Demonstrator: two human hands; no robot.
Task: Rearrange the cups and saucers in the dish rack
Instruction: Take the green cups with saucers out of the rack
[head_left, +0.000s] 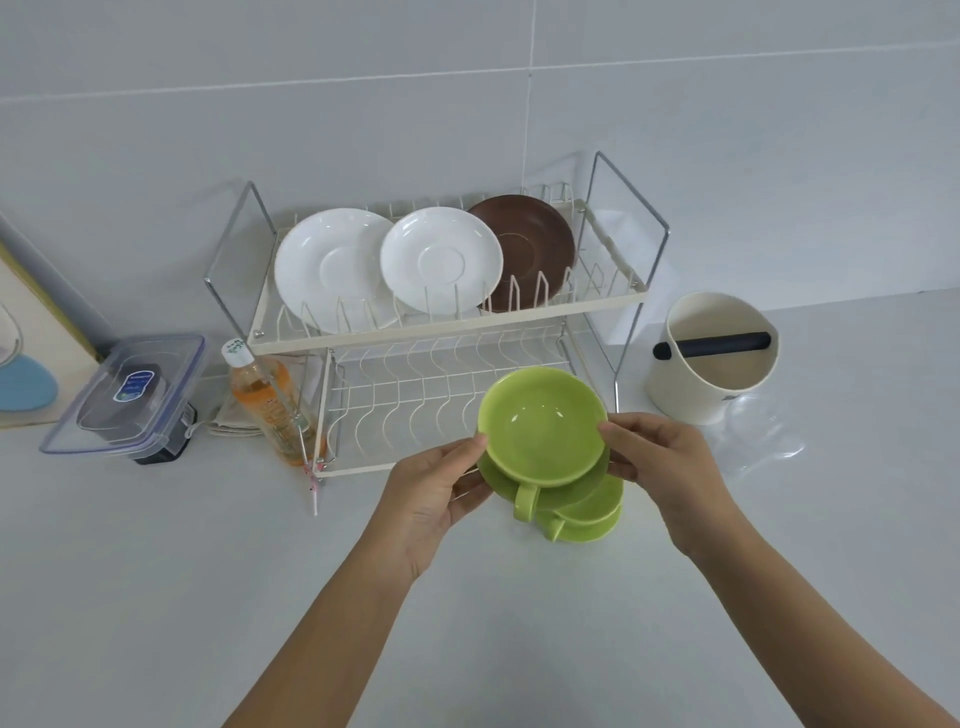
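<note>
Here, green saucer tilted toward camera

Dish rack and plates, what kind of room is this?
Probably a kitchen counter: a two-tier dish rack holds saucers, two hands stack green cups, and the wall behind is tiled.

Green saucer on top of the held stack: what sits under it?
Under the top green saucer are green cups and more saucers, handles showing. The exact count is hidden. Left hand and right hand hold it.
</note>
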